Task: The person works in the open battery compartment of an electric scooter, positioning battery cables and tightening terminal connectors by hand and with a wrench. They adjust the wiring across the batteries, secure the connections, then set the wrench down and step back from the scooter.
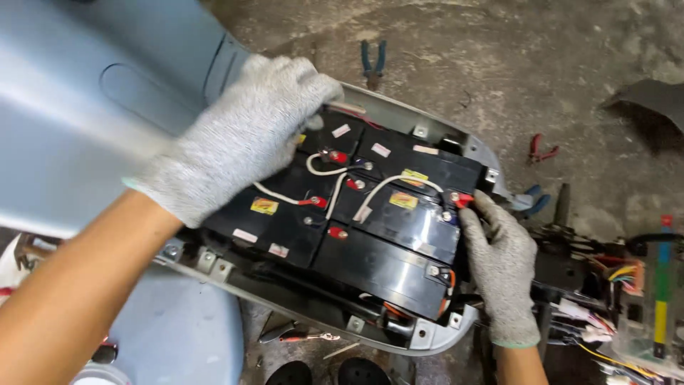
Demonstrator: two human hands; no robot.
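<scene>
Left hand (239, 135), in a grey knit glove, lies spread and open over the far left corner of the battery pack (356, 221), its fingers curled down onto the battery tops near a white wire. Right hand (499, 260), gloved the same, presses against the pack's right side, fingers bent and pinching at a red-capped terminal (463, 200) on the corner battery.

Largest nearby is the pale blue body panel (85, 107), which fills the left of the view and overhangs the pack's left edge. The grey tray (420, 331) holds the black batteries packed tight, side by side, with its bolt tabs showing along the near rim. The batteries are glossy black blocks with yellow and white stickers, red terminal caps and short white link wires (377, 191) looping between posts.

On the concrete floor (499, 71) beyond lie blue-handled pliers (373, 63) and red-handled pliers (541, 150), well apart. A bundle of coloured wiring (620, 274) sits at the right, just beside the right wrist.
</scene>
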